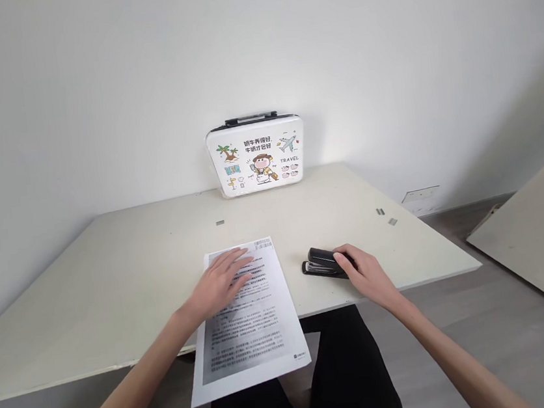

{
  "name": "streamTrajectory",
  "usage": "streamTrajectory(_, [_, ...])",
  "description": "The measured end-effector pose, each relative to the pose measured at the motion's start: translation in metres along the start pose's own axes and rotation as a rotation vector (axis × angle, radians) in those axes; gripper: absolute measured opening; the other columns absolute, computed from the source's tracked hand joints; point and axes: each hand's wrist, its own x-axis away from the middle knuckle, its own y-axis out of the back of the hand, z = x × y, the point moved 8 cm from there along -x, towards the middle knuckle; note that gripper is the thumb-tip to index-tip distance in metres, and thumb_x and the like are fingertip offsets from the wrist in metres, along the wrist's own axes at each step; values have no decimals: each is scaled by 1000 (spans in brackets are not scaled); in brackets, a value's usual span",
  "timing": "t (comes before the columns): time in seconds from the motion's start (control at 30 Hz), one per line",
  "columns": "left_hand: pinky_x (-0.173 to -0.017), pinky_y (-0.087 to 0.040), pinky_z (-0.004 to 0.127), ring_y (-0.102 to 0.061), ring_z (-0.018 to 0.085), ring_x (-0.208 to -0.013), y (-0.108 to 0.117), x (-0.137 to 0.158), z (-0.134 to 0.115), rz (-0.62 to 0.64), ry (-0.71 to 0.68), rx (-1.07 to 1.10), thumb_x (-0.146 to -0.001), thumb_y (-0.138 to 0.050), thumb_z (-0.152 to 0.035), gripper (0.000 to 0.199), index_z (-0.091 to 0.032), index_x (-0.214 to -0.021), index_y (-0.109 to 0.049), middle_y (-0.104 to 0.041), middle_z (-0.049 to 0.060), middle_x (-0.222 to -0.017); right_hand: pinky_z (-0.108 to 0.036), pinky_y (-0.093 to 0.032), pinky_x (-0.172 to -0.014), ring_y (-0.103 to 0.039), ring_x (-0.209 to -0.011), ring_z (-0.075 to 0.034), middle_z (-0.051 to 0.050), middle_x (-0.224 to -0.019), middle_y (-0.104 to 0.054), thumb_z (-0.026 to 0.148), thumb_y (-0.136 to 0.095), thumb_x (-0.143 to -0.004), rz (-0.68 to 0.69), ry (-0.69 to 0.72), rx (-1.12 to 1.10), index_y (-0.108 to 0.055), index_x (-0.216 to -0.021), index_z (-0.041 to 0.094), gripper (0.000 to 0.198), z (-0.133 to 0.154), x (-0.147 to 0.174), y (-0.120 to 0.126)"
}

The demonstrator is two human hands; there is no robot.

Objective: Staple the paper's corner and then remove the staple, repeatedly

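Printed paper (252,331) lies on the table, its lower part reaching out past the front edge over my lap. Flat on the upper part of the sheet rests my left hand (224,281), fingers stretched out. To the right of the paper, a black stapler (322,262) sits on the tabletop with its jaw pointing left. My right hand (365,272) is closed around the rear end of the stapler, thumb on top. The stapler's jaw is apart from the paper, with nothing in it.
The pale table (137,272) stands against a white wall. A white case (259,156) with cartoon prints and a black handle leans upright on that wall. Small grey stickers (392,221) are on the tabletop. Another pale panel (540,232) stands at the far right.
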Motion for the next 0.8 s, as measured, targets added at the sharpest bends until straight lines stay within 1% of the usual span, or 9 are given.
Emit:
streamTrajectory(0.1, [-123,-36,53,-44,29,-148,8,37,27,8,134,26,-108,-37,-54,51,-29,-149,-53,-49,5,-159,-37,-52,-80,-66,-87,-24,-6,-101,-72,60,-39,-104,15,17,0,-62,-104,25,41,-1,0,-2])
streamTrajectory(0.17, [-123,-38,53,-42,28,-150,10,61,39,23,209,49,-108,-38,-53,49,-33,-151,-51,-44,1,-163,-38,-53,-82,-67,-94,-25,-7,-106,-72,60,-46,-102,24,38,8,-62,-107,26,38,0,0,-4])
streamTrajectory(0.23, [-123,-38,52,-39,28,-151,12,80,40,26,219,65,-108,-40,-52,49,-36,-152,-49,-40,-1,-165,-38,-54,-82,-67,-98,-27,-7,-110,-72,60,-52,-99,25,55,14,-62,-109,27,36,0,1,-5])
streamTrajectory(0.3, [-124,-36,52,-35,29,-153,12,92,33,41,191,66,-106,-44,-52,52,-37,-155,-46,-36,-2,-167,-39,-54,-81,-67,-99,-27,-7,-111,-72,59,-56,-97,25,65,15,-63,-109,28,34,0,1,-6])
streamTrajectory(0.43, [-126,-30,54,-29,29,-156,8,99,20,67,192,29,-106,-45,-51,55,-38,-159,-39,-30,-3,-169,-39,-55,-81,-68,-98,-27,-7,-109,-73,57,-57,-97,11,71,0,-63,-107,27,32,1,2,-5])
streamTrajectory(0.57, [-127,-27,53,-29,28,-156,3,91,22,64,213,22,-106,-46,-54,54,-38,-157,-42,-32,-3,-168,-38,-54,-80,-69,-97,-26,-6,-108,-73,56,-59,-96,16,58,-18,-65,-106,27,31,1,2,-5])
streamTrajectory(0.67, [-127,-27,54,-30,28,-155,2,85,28,59,237,36,-105,-45,-55,53,-37,-155,-46,-34,-3,-168,-37,-55,-79,-69,-95,-26,-5,-107,-74,55,-61,-95,20,60,-22,-65,-105,27,30,1,1,-5])
streamTrajectory(0.73, [-126,-29,54,-31,29,-155,5,84,29,25,255,56,-105,-45,-55,52,-36,-154,-48,-35,-2,-167,-37,-55,-79,-69,-96,-26,-5,-107,-74,54,-63,-94,27,67,-23,-65,-106,28,29,1,1,-6])
streamTrajectory(0.8, [-124,-33,53,-33,29,-154,11,86,26,-6,261,101,-106,-45,-54,51,-36,-154,-48,-36,-2,-167,-37,-55,-80,-69,-97,-26,-4,-108,-74,53,-64,-94,31,78,-27,-65,-108,28,29,1,1,-7])
